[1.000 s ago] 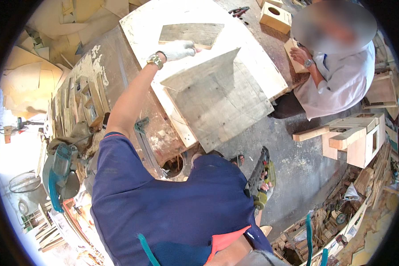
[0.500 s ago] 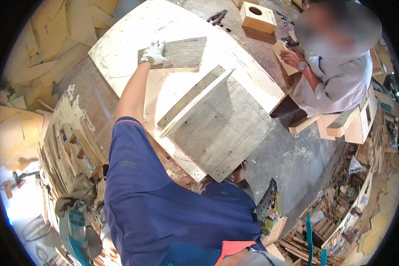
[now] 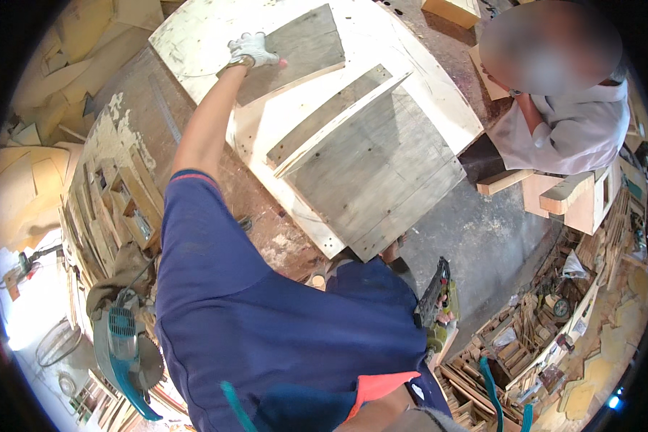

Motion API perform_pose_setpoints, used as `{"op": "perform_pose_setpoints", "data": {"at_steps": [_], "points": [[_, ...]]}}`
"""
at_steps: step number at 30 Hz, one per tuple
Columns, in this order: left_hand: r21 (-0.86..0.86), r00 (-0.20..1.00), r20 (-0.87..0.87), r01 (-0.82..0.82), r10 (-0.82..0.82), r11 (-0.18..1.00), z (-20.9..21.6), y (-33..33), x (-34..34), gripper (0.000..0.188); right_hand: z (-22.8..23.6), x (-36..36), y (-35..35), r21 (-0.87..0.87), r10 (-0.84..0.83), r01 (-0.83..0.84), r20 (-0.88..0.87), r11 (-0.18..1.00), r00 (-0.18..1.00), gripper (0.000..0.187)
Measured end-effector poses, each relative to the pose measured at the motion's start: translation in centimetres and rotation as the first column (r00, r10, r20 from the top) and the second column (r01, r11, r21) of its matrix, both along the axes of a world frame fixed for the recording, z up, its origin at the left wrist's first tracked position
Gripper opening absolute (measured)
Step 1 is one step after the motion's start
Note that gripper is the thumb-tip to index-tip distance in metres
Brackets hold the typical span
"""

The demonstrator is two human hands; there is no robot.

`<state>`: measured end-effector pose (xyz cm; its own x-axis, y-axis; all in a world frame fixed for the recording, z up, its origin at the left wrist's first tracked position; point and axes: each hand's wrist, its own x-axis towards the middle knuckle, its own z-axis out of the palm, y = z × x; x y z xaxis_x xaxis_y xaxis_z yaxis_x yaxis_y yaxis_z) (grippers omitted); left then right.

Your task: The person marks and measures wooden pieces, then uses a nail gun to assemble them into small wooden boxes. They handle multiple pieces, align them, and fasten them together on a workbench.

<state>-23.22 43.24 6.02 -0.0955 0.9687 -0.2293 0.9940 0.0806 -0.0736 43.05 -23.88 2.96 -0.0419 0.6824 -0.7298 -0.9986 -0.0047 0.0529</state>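
My left hand (image 3: 250, 52), in a white glove with bare fingertips, rests with fingers spread on the left end of a grey plywood board (image 3: 300, 43). That board lies flat on a big pale sheet (image 3: 367, 36). Nearer to me, a larger grey panel (image 3: 374, 173) has a narrow upright strip (image 3: 342, 126) along its far-left edge, with another grey strip (image 3: 324, 119) behind it. At my right side, low down, my right hand (image 3: 446, 317) is closed around a green and black nail gun (image 3: 436, 295); only some fingers show.
A co-worker (image 3: 561, 129) sits at the far right beside wooden blocks (image 3: 569, 193). A teal circular saw (image 3: 122, 345) stands at the lower left, near stacked timber (image 3: 115, 216). Wood offcuts (image 3: 525, 360) and a teal hose (image 3: 491, 389) lie at the lower right.
The smaller grey board has turned counterclockwise under my left hand and sits farther up in view. The view itself has shifted. My right hand keeps the nail gun at my side.
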Motion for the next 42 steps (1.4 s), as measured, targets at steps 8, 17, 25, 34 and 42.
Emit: {"op": "perform_pose_setpoints", "data": {"at_steps": [8, 17, 25, 34, 42], "points": [[0.269, 0.862, 0.5, -0.244, 0.082, 0.932, 8.7, -15.6, -5.8, 0.053, -3.3, 1.5, 5.0, 0.143, 0.125, -0.092, -0.241, 0.985, 0.962, 0.065], [0.216, 0.402, 0.916, -0.467, -0.012, 0.858, 28.4, -35.5, -5.1, 0.044, -9.5, 5.7, 9.9, 0.238, 0.36, -0.303, -0.256, 0.923, 0.897, 0.07], [0.32, 0.524, 0.843, -0.307, -0.122, 0.896, 24.8, -41.6, 13.8, 0.028, -4.8, 7.3, 12.0, 0.171, 0.381, -0.374, -0.005, 0.911, 0.925, 0.064], [0.342, 0.792, 0.61, -0.29, 0.024, 0.894, 14.5, -38.0, 29.5, 0.036, -7.1, 11.9, 8.9, 0.172, 0.302, -0.267, -0.226, 0.948, 0.926, 0.065], [0.538, 0.668, 0.744, -0.625, 0.03, 0.565, 7.1, -40.4, 38.5, 0.104, -8.0, 12.2, 7.6, 0.165, 0.182, -0.156, -0.152, 0.974, 0.972, 0.071]]}}
